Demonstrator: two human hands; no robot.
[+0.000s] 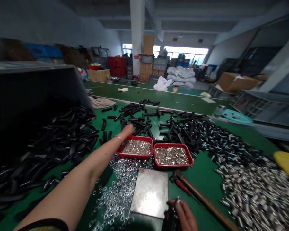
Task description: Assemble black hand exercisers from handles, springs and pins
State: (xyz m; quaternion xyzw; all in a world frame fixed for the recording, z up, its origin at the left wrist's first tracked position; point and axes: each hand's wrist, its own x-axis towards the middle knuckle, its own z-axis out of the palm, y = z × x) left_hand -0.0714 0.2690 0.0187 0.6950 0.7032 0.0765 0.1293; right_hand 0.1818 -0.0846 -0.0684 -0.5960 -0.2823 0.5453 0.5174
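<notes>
My left hand [128, 130] reaches over the far-left corner of the left red tray [135, 156], next to the black parts; its fingers are hidden. That tray holds small metal pieces, and the right red tray [173, 166] beside it holds more. Near the bottom edge, my right hand [186, 215] grips a black part [170, 218] with a small shiny metal piece at its top. The flat metal plate [149, 192] lies just left of this hand. Loose washers [118, 195] are spread left of the plate.
A hammer [202, 195] and a red-handled tool [183, 187] lie right of the plate. Black parts [74, 138] heap up at left; screws [221, 138] and metal cylinders [262, 192] cover the right. A teal tray [238, 116] sits at the back right.
</notes>
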